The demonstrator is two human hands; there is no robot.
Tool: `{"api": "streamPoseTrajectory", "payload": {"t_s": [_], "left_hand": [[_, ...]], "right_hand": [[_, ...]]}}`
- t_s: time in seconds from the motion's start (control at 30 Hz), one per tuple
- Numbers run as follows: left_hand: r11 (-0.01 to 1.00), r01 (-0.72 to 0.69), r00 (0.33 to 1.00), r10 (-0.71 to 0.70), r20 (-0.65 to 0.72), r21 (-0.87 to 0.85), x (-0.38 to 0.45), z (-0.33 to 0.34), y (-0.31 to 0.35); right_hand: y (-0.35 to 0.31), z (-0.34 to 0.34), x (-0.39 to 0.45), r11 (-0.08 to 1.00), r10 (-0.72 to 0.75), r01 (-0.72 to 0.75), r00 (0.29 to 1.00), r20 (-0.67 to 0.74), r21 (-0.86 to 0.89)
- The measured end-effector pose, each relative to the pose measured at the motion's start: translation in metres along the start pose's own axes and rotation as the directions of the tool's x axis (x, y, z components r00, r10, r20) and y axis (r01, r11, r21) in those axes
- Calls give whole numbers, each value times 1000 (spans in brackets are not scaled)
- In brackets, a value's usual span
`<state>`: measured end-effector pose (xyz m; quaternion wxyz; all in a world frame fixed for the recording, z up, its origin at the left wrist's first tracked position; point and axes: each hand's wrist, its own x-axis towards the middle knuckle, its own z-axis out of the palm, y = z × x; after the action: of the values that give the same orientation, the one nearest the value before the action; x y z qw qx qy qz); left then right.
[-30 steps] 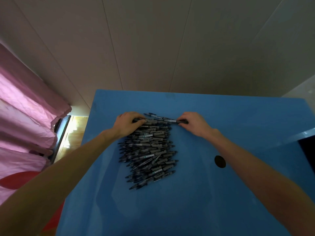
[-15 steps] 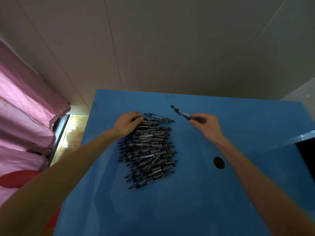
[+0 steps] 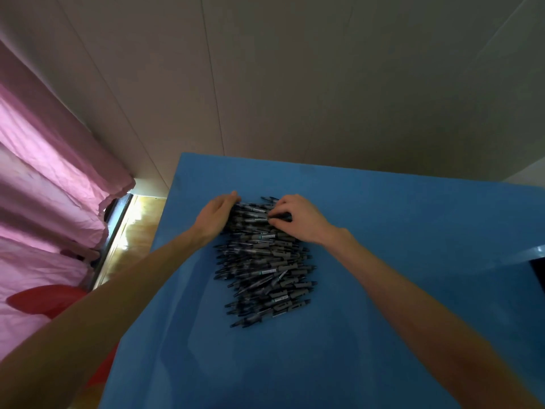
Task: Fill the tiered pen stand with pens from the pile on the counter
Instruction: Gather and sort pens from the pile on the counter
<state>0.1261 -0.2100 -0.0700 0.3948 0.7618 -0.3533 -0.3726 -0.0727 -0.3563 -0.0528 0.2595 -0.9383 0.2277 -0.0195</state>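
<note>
A pile of several dark grey-and-black pens lies on the blue counter, the pens mostly side by side. Both my hands are at the pile's far end. My left hand rests with fairly straight fingers against the far left edge of the pile. My right hand sits on the far right part, its fingertips curled and pinching a pen on top of the pile. No pen stand shows in this view.
A pale panelled wall rises right behind the counter. Pink curtains hang at the left, with a red object below them and wooden floor between. At the right edge is a raised blue lip beside a dark gap.
My right hand had lifted one pen up and to the right of the pile; now it is back down on the pile's far end. My left hand stayed at the pile's far left.
</note>
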Motion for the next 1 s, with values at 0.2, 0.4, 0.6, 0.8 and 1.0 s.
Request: {"api": "streamPoseTrajectory", "payload": {"t_s": [0.2, 0.4, 0.6, 0.8, 1.0], "left_hand": [[981, -129, 991, 131, -5, 145, 2, 7, -4], [980, -95, 994, 103, -37, 175, 9, 3, -9], [972, -113, 991, 125, -46, 204, 14, -3, -14], [903, -193, 980, 193, 38, 385, 14, 1, -17], [857, -242, 970, 224, 93, 455, 20, -2, -15]], "right_hand": [[16, -9, 19, 981, 177, -165, 977, -122, 104], [20, -24, 55, 968, 234, -202, 940, 248, -149], [19, -29, 69, 966, 201, -141, 938, 284, -217], [25, -28, 75, 979, 194, -177, 962, 193, -98], [15, -19, 86, 988, 146, -134, 978, 152, -82]]}}
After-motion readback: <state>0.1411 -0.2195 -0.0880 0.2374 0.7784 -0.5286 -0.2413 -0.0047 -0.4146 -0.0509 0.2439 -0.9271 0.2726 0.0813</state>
